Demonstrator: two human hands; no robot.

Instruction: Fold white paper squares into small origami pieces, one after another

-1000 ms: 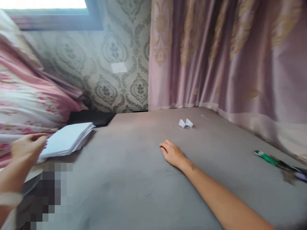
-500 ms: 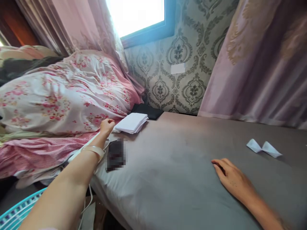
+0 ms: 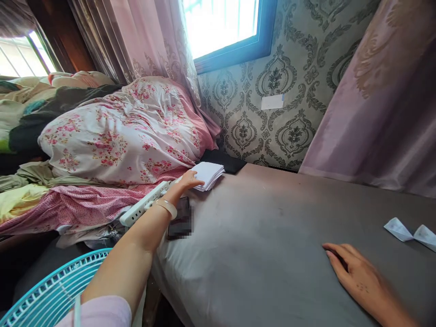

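My left hand (image 3: pixel 189 180) reaches to the near left edge of a stack of white paper sheets (image 3: pixel 208 174). Its thumb and a finger are apart, and the fingertips seem to touch the stack; no sheet is visibly lifted. Under that forearm, a dark phone (image 3: pixel 180 222) lies partly covered, its screen blurred out. My right hand (image 3: pixel 354 272) rests on the grey sheet with fingers loosely bent and a gap by the thumb, holding nothing. Beyond it, at the right edge, lies a folded white paper piece (image 3: pixel 399 230) with two pointed wings, partly cut off.
A white power strip (image 3: pixel 146 204) runs beside my left forearm. Behind the stack lies a flat black item (image 3: pixel 235 162). Floral bedding (image 3: pixel 136 131) is heaped at the left. A blue fan guard (image 3: pixel 51 290) stands at lower left. The grey bed sheet (image 3: pixel 259 254) spreads across the middle.
My left hand has moved onto the paper stack, its closed fingers now opened out. The whole view has shifted left, showing more of the fan and power strip. My right hand stays on the sheet.
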